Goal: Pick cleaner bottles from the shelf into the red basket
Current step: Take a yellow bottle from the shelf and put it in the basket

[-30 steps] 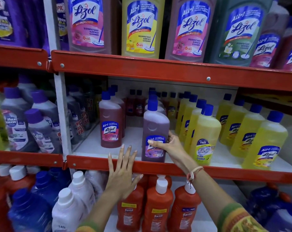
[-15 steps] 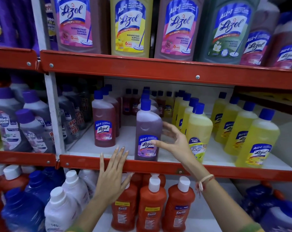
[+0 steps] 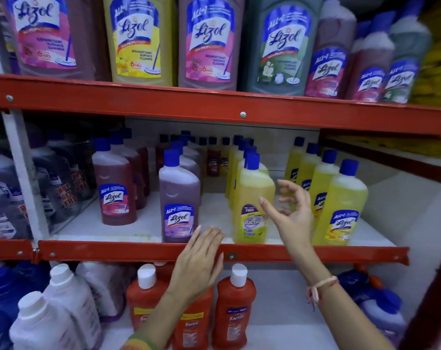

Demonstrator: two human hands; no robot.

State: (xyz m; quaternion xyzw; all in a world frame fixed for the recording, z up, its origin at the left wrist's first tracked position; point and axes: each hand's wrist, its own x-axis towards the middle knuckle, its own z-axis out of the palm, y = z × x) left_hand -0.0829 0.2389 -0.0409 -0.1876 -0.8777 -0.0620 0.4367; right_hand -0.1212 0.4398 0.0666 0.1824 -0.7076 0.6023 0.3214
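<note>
A purple Lizol bottle with a blue cap stands at the front of the middle shelf. Just right of it stands a yellow Bactin floor cleaner bottle. My right hand hovers open beside that yellow bottle, fingers spread, thumb near its label, holding nothing. My left hand lies flat and open over the red shelf edge, its fingertips below the purple bottle. A red-brown Lizol bottle stands further left. No red basket is in view.
More yellow Lizol bottles line the right of the middle shelf. Large Lizol bottles fill the top shelf. Orange Bactin bottles and white-capped bottles stand on the lower shelf. Grey-purple bottles sit behind a white upright at left.
My right hand has let go of the purple bottle and moved right to the yellow Bactin bottle. My left hand slid right along the shelf edge. The view shifted.
</note>
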